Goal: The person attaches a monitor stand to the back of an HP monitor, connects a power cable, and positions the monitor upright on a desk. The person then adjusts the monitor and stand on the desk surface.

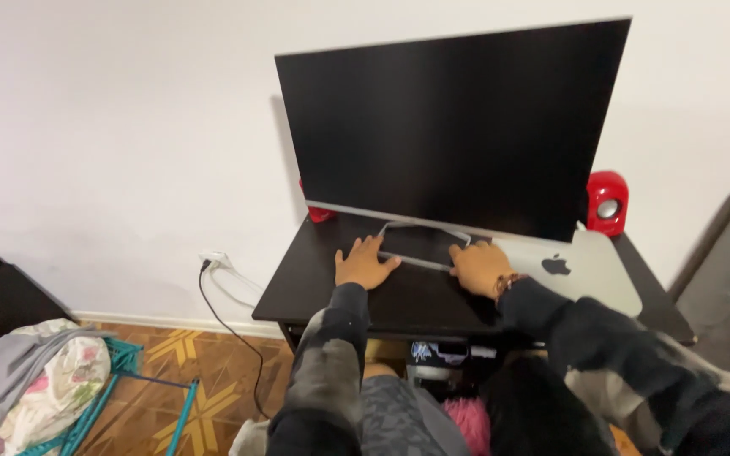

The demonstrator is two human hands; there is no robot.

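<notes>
Centrally, thin grey metal monitor stand [420, 245] sits on matte black desk [314, 279], under flat dark monitor [454, 127]. Left hand [363, 264], right hand [481, 268] rest flat beside stand feet, fingers loosely spread, gripping nothing. Silver closed laptop [589, 270] just right; glossy red speaker [607, 203] behind.

The monitor [454, 127] hides most of the left speaker [320, 213] at frame centre. Right sleeve [635, 371] covers the laptop's [580, 266] near edge. Bottom frame edge cuts off both arms.
</notes>
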